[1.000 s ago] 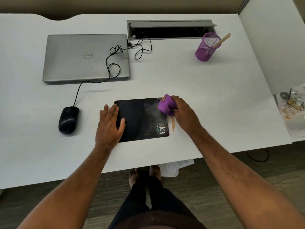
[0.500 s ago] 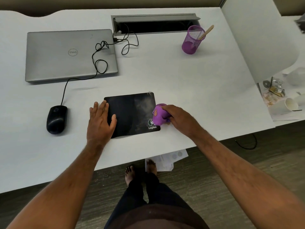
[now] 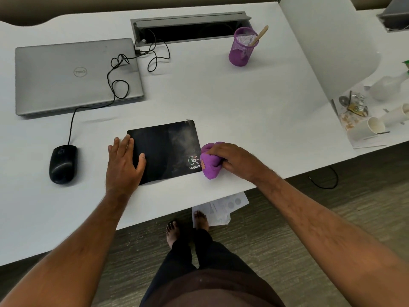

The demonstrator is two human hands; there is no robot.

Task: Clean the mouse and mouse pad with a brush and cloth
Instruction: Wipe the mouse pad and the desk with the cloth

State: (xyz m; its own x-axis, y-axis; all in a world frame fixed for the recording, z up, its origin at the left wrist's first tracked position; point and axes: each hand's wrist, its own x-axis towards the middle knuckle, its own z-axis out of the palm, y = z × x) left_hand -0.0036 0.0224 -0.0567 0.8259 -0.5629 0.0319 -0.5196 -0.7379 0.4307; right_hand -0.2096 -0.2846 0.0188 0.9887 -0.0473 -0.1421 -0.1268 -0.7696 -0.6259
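A black mouse pad with a white Logitek logo lies near the front edge of the white desk; its right half looks dusty. My left hand lies flat with spread fingers on the pad's left edge. My right hand grips a bunched purple cloth on the desk at the pad's lower right corner. A black wired mouse sits to the left of the pad. A brush's wooden handle sticks out of a purple mesh cup at the back right.
A shut grey laptop lies at the back left, the mouse cable looping over it to a cable tray. Paper cups and clutter sit on the neighbouring desk at right. Papers lie on the floor by my bare feet.
My right hand has dragged the cloth down the pad's right side, from the top right corner to the lower right corner and off its edge. The left hand has stayed on the pad.
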